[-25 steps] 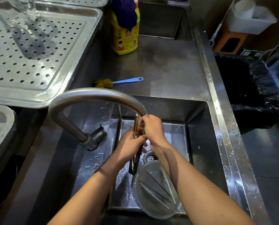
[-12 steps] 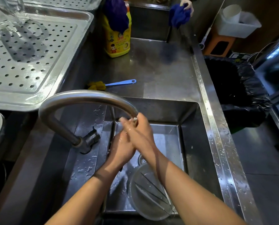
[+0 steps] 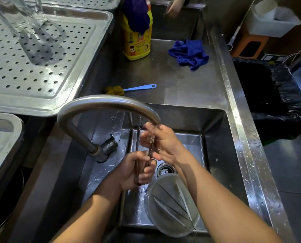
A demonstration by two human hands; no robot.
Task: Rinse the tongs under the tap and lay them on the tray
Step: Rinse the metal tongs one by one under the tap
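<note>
Under the tap [image 3: 111,102], left hand [image 3: 134,171] fingers clamp the tongs [image 3: 150,149] low down; right hand [image 3: 165,142] fingers pinch them higher up

one tap [image 3: 107,102], one held tongs [image 3: 137,139], one bowl [image 3: 163,227], one bottle [image 3: 137,44], one blue cloth [image 3: 190,53], one brush [image 3: 139,87]

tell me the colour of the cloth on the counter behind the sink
Blue. The cloth shows best in the head view, crumpled on the steel counter.

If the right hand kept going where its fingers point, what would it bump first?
Probably the tap spout: the right hand points its fingers up along the tongs toward the spout's mouth, close above them, though depth is hard to judge.
</note>
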